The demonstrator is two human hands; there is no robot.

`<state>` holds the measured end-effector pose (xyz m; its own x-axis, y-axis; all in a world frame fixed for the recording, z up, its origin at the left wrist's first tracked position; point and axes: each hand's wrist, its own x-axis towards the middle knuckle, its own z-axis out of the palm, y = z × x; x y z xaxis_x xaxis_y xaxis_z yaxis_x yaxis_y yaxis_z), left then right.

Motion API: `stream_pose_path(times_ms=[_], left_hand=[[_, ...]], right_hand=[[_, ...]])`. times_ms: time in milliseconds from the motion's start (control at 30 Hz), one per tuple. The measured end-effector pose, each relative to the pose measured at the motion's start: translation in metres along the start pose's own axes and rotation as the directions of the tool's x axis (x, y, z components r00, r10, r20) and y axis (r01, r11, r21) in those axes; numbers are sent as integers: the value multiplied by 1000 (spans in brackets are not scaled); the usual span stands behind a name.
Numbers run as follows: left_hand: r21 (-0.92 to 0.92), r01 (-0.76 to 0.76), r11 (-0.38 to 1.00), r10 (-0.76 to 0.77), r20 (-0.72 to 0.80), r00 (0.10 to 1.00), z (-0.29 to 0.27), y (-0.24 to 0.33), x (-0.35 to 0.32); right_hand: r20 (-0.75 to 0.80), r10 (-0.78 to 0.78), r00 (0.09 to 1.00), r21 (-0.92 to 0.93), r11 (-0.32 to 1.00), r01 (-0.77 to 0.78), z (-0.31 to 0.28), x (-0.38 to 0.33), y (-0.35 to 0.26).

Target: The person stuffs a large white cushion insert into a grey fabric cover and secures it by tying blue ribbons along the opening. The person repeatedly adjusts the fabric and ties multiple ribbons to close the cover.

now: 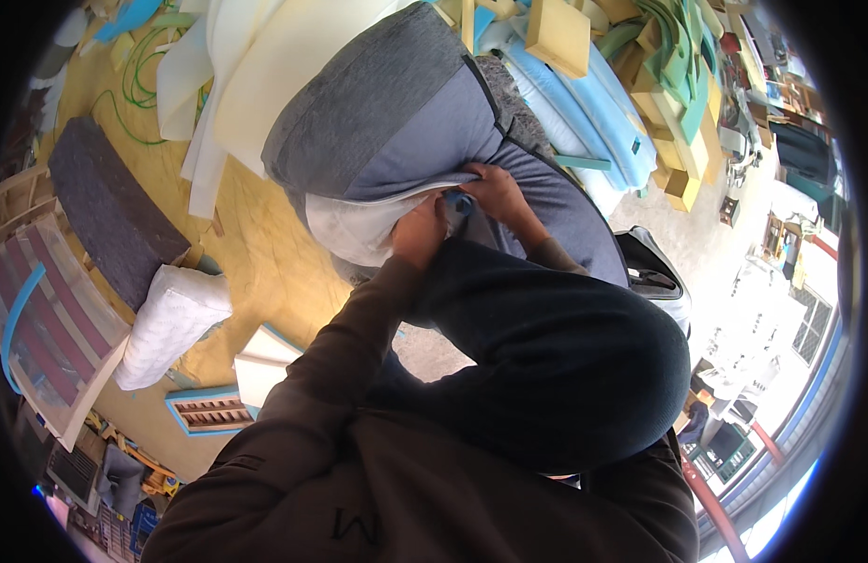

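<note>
Beyond the white cushion (176,319) lies a dark slab (120,211); left of it, a strapped frame (54,319); on its near side, a blue-edged box (209,411); beyond and right, pale sheets (260,84); farther right, yellow foam blocks (558,36) and a blue bundle (591,108).

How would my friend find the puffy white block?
Start at the big grey upholstered piece near the picture's top middle. Go left to the long dark slab, then to its lower end. The white block there is puffy, unlike the dark slab and striped frame beside it.
</note>
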<state>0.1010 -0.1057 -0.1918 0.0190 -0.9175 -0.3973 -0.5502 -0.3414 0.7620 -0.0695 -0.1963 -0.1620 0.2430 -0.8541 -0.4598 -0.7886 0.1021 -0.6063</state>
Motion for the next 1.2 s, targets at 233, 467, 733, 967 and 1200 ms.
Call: stream_pose_path(times_ms=[233, 467, 733, 967, 1200], left_hand=[[260, -54, 964, 26, 110, 994, 22, -46, 5], [88, 43, 995, -61, 208, 976, 11, -47, 12], [-124, -185, 975, 183, -27, 983, -28, 5, -14], [39, -92, 995, 84, 165, 983, 1, -12, 15], [16, -41, 999, 37, 192, 981, -19, -13, 8]], right_hand=[[29, 7, 1000, 30, 1000, -8, -4, -3, -5], [33, 22, 999, 14, 1000, -22, -6, -6, -6], [7, 4, 1000, 5, 1000, -4, -2, -4, -1], [-1, 5, 1000, -28, 1000, -5, -5, -9, -9], [-17, 13, 1000, -45, 999, -14, -5, -13, -14]])
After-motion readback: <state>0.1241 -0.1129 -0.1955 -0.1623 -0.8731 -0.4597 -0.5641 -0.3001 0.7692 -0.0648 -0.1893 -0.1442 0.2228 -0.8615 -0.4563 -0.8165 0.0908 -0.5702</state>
